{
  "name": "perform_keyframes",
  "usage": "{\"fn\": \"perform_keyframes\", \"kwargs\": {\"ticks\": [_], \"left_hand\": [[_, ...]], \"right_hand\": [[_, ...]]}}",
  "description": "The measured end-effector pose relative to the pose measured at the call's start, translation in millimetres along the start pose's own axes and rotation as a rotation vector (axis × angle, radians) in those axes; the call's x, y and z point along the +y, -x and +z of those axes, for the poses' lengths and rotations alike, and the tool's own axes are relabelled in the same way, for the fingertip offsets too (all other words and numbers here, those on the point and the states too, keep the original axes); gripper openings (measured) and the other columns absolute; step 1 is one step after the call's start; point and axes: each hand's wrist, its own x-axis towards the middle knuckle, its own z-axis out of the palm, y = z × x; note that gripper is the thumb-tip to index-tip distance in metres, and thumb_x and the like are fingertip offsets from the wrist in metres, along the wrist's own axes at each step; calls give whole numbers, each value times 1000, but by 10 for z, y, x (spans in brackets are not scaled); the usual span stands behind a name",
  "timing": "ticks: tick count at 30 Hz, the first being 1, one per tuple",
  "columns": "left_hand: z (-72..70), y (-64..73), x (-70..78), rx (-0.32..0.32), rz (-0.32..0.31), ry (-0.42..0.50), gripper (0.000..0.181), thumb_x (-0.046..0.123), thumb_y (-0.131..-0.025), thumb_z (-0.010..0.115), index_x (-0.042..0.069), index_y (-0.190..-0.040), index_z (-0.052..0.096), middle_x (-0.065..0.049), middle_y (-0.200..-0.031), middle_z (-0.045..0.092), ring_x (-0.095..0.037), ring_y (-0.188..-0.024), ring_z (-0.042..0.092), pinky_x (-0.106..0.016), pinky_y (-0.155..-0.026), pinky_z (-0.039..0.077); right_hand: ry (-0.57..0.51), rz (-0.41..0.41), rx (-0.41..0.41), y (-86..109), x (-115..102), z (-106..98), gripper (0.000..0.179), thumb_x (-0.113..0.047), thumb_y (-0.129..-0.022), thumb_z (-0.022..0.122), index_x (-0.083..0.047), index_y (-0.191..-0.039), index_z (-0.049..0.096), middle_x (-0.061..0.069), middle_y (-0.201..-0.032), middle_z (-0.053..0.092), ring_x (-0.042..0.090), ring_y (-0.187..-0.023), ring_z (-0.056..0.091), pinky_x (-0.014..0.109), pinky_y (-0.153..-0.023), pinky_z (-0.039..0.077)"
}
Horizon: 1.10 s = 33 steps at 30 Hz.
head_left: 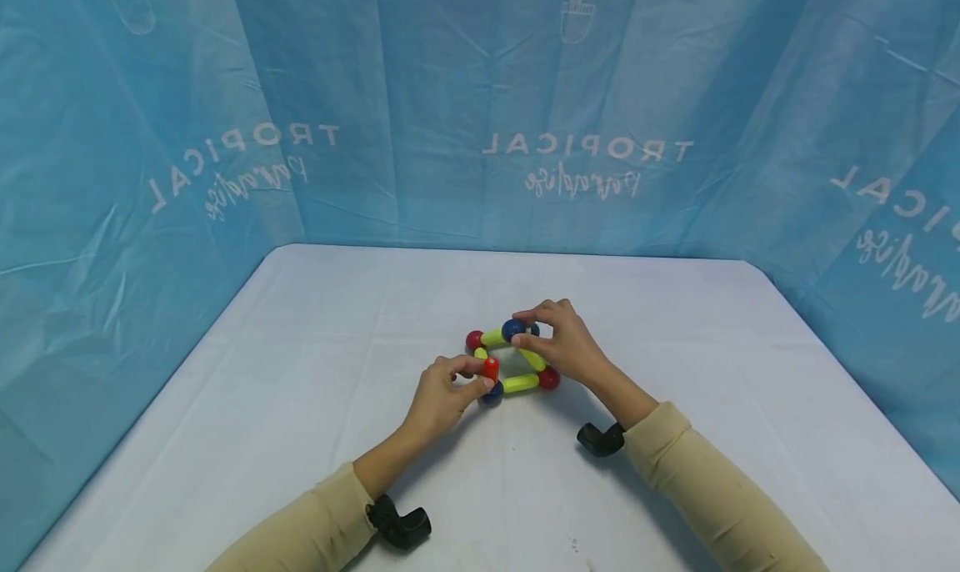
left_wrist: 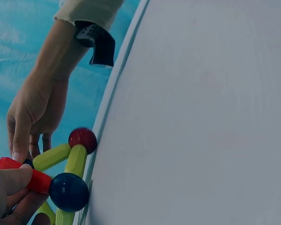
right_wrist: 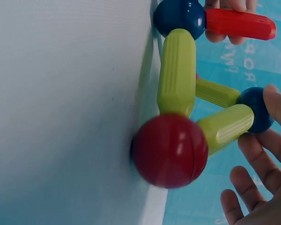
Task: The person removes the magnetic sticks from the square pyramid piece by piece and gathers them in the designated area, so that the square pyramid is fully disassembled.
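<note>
A four-sided frame of yellow-green building sticks point(head_left: 521, 383) joined by red and blue balls lies on the white table. My left hand point(head_left: 444, 393) pinches a short red building stick point(right_wrist: 241, 23) between thumb and fingers. The stick stands upright, its lower end against the blue ball point(left_wrist: 69, 192) at the frame's near left corner. At the far right corner my right hand point(head_left: 566, 343) grips a blue ball point(head_left: 513, 330) between thumb and fingers, and more blue shows beside it. A red ball point(right_wrist: 171, 151) forms the near right corner, another red ball point(head_left: 475, 340) the far left.
The white table point(head_left: 337, 305) stretches out around the frame. Blue printed curtains point(head_left: 450, 97) hang behind it and along both sides. Each wrist carries a black camera mount point(head_left: 405, 526) that sticks out close above the table.
</note>
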Motion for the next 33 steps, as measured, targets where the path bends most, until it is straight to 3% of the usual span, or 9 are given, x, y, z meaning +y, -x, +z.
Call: {"fn": "perform_keyframes", "kwargs": {"ticks": [9, 17, 21, 24, 28, 33], "left_hand": [[152, 54, 99, -42, 41, -8, 18, 19, -81, 73, 12, -98, 72, -1, -94, 70, -22, -91, 53, -27, -73, 39], [213, 67, 157, -70, 64, -3, 21, 20, -83, 71, 10, -101, 73, -1, -97, 73, -22, -93, 54, -30, -77, 40], [153, 70, 138, -52, 29, -4, 23, 22, -83, 71, 13, -104, 73, -1, -98, 70, -22, -93, 53, -28, -74, 40], [69, 35, 93, 6, 9, 2, 23, 21, -82, 72, 14, -104, 72, -1, -95, 68, -21, -92, 53, -27, -73, 39], [-59, -73, 24, 79, -6, -20, 25, 19, -81, 73, 13, -105, 71, -1, -93, 69, -21, -93, 53, -28, -75, 37], [-148, -240, -44, 45, -19, -91, 32, 22, -82, 73, 13, -112, 69, -2, -103, 69, -19, -101, 52, -31, -79, 38]], "right_hand": [[2, 15, -17, 28, 18, -3, 42, -38, -83, 70, -19, -120, 66, -1, -104, 65, 27, -105, 47, 39, -84, 43], [1, 24, -29, 33, -12, -7, 42, -45, -81, 69, -23, -117, 67, -3, -106, 66, 19, -102, 45, 37, -81, 44], [-2, 18, -34, 30, -25, -12, 43, -45, -82, 69, -22, -117, 67, -3, -106, 66, 26, -106, 47, 42, -84, 44], [-4, 23, -41, 24, -26, -15, 44, -46, -81, 68, -21, -117, 67, -2, -106, 66, 29, -108, 47, 44, -86, 44], [-2, 38, -52, 18, -22, -20, 43, -47, -82, 68, -22, -117, 67, -4, -106, 65, 24, -105, 46, 41, -85, 43], [-3, 41, -63, 16, -25, -17, 42, -44, -82, 69, -22, -118, 67, -3, -107, 65, 24, -104, 46, 36, -82, 41]]}}
